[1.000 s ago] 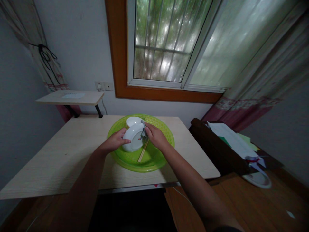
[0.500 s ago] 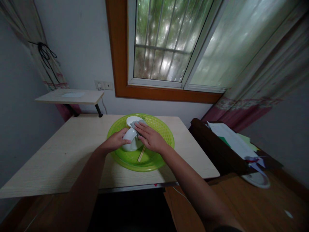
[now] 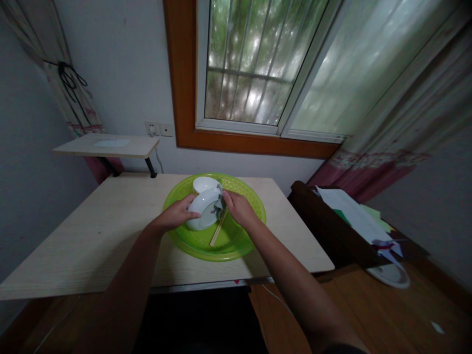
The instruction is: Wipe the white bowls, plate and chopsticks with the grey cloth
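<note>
- Left hand: fingers curled closed on the left rim of the dish, thumb laid over its near-left inner side.
- Right hand: thumb and fingers drawn together, pinching the cloth at the far-right edge of the dish.
- White dish: shallow, glossy, small coloured print inside; gripped tilted, over the left half of the tray.
- Cloth: grey, crumpled, hanging from the right hand against the right side of the dish.
- Chopsticks: pale, lying side by side in the tray to the right of the dish, far ends beside the cloth.
- White bowl: upright in the far-left part of the tray, just beyond the dish, which hides its near side.
- Tray: round, bright green, patterned, set on the surface.
- Surface: pale wood grain.
- Raised shelf: pale board on black legs, far left, bearing a sheet of paper.
- Window: far side, wooden frame, bars behind the glass.
- Curtains: floral, one each side; the left one tied with black cord.
</note>
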Demonstrator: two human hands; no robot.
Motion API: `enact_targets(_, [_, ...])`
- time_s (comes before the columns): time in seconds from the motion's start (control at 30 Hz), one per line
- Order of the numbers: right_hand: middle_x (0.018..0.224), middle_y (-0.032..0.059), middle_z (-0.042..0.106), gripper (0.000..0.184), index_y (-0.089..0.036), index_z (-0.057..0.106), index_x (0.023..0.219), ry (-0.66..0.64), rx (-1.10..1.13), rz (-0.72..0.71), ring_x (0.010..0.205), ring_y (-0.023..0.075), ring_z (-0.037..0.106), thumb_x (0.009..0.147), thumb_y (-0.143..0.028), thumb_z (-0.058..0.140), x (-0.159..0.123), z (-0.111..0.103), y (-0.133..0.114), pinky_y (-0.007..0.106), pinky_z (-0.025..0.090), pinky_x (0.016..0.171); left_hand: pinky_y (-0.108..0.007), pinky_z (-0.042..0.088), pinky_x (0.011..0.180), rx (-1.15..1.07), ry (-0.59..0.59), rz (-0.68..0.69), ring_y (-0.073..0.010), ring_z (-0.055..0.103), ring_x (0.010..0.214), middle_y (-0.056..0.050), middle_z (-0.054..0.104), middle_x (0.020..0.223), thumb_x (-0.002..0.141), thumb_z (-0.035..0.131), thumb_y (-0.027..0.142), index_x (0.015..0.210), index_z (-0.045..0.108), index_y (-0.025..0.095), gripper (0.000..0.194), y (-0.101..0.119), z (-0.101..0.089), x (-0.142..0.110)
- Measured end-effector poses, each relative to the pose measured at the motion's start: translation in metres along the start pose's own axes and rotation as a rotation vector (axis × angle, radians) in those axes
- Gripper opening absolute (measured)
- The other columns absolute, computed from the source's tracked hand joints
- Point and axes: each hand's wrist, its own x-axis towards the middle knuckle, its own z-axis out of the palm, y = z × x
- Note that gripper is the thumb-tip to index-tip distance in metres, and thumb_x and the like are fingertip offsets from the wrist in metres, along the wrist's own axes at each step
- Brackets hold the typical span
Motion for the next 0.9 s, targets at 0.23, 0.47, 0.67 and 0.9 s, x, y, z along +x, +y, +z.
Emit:
enact_targets(0.23, [0.159, 0.0108, 0.049, 0.051, -0.021, 0.050, 0.154, -0.054, -0.066, -0.332, 0.150, 0.0255, 0.045, 0.107, -0.040, 0.044, -0.004, -0.001, -0.013, 0.051, 0.037, 0.126, -0.034, 0.052, 0.077, -0.045, -0.010, 0.013, -0.0254, 0.067, 0.091, -0.004, 0.069, 0.098, 0.074, 0.080, 0.038, 0.107, 0.058, 0.020, 0.044, -0.002, 0.001, 0.001])
enact_targets(0.47, [0.161, 0.0067, 0.048, 0.049, -0.023, 0.050, 0.154, -0.135, -0.050, -0.532, 0.155, 0.0237, 0.035, 0.106, -0.031, 0.046, -0.005, 0.000, -0.025, 0.052, 0.034, 0.127, -0.033, 0.053, 0.078, -0.055, -0.016, 0.023, -0.0247, 0.067, 0.092, -0.004, 0.070, 0.099, 0.074, 0.079, 0.036, 0.112, 0.056, 0.019, 0.048, -0.003, 0.002, 0.004])
enact_targets(0.67, [0.147, 0.0114, 0.062, 0.049, -0.019, 0.064, 0.141, -0.003, 0.073, -0.107, 0.138, 0.0248, 0.058, 0.109, -0.043, 0.038, 0.000, 0.002, -0.002, 0.045, 0.043, 0.121, -0.034, 0.053, 0.080, -0.010, -0.002, -0.005, -0.0270, 0.068, 0.097, -0.007, 0.071, 0.104, 0.075, 0.079, 0.037, 0.116, 0.057, 0.018, 0.051, -0.003, 0.001, 0.002])
enact_targets(0.9, [0.118, 0.0124, 0.078, 0.056, -0.017, 0.077, 0.118, -0.069, 0.070, 0.173, 0.110, 0.0271, 0.074, 0.109, -0.048, 0.031, 0.003, -0.001, 0.009, 0.043, 0.056, 0.102, -0.034, 0.053, 0.082, -0.022, -0.010, 0.000, -0.0269, 0.068, 0.099, -0.008, 0.072, 0.110, 0.074, 0.079, 0.036, 0.122, 0.058, 0.018, 0.055, 0.008, 0.003, -0.001])
